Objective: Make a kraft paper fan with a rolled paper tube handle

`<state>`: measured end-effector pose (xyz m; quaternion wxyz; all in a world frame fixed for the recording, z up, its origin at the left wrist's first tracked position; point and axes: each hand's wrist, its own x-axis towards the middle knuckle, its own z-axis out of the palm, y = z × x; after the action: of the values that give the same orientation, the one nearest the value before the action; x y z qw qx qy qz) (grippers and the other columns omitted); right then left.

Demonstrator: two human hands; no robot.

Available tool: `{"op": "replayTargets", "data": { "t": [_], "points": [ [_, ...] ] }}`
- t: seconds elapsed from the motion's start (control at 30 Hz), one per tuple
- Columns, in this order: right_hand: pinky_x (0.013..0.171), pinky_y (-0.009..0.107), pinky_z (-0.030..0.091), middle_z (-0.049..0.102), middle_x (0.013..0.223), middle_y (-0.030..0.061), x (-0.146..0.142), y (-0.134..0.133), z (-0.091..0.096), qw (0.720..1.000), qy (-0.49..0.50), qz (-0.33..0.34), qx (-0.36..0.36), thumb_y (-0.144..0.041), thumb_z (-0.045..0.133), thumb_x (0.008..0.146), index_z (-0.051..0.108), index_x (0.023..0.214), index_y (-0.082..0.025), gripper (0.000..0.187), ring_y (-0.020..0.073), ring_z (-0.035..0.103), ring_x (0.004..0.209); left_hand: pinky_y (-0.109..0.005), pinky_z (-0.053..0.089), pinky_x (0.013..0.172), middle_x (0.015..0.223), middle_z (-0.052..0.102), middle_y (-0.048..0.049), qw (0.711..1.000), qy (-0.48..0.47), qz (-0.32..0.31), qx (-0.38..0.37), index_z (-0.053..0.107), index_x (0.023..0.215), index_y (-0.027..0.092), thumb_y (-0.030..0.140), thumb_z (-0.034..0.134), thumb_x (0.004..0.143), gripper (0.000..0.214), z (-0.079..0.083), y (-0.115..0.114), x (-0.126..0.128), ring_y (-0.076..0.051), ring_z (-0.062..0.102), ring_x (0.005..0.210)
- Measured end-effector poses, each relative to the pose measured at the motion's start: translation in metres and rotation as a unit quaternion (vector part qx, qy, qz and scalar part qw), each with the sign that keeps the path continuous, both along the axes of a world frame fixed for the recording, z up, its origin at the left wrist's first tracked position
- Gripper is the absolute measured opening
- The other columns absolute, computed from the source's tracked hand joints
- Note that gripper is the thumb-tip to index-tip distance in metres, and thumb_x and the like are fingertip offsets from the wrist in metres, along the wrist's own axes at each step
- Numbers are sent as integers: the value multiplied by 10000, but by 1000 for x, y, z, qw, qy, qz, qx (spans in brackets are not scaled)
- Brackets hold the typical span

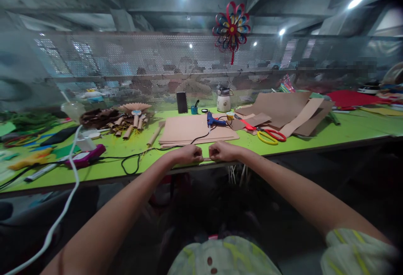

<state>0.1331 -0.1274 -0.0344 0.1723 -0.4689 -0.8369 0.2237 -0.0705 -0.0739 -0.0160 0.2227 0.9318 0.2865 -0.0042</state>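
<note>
At the front edge of the green table, my left hand (190, 154) and my right hand (223, 151) face each other with a small gap between them. Both have their fingers curled in. A thin, pale brown strip (206, 159) shows between the fingertips, pinched at either end; its exact kind is too small to tell. Just beyond the hands lies a stack of brown cardboard sheets (185, 130). On that stack rests a blue glue gun (215, 120), its black cord trailing left past my left hand.
Red-handled scissors (275, 135) and yellow-handled scissors (267, 137) lie right of the stack, by large brown paper pieces (280, 107). Leftward are rolled paper tubes (128, 132), a purple power strip (86, 156) and a white cable (74, 170). A jar (223, 100) and phone (181, 102) stand behind.
</note>
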Motion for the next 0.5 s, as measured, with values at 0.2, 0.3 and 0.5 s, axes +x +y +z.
{"op": "replayTargets", "data": {
  "t": [0.2, 0.3, 0.5],
  "points": [
    [521, 174, 307, 540, 637, -29, 1, -3, -3, 999, 40, 3, 4, -79, 577, 714, 630, 804, -108, 108, 84, 451, 577, -207, 297, 528, 636, 468, 37, 999, -50, -5, -13, 551, 783, 154, 397, 507, 772, 248, -4, -4, -6, -110, 405, 599],
    [532, 172, 309, 512, 635, -39, 2, -3, -4, 998, 57, 14, 5, -89, 586, 718, 630, 790, -116, 89, 83, 440, 589, -204, 310, 547, 635, 447, 42, 997, -73, -10, -15, 558, 793, 155, 388, 500, 794, 240, -6, -6, -9, -107, 402, 603],
    [533, 171, 314, 519, 620, -38, 3, -4, -8, 997, 73, 11, 13, -34, 576, 683, 636, 735, -101, 104, 80, 446, 587, -204, 317, 566, 654, 451, 39, 994, -110, -8, 11, 550, 779, 156, 259, 469, 800, 133, -12, -13, -13, -101, 397, 604]
  ]
}}
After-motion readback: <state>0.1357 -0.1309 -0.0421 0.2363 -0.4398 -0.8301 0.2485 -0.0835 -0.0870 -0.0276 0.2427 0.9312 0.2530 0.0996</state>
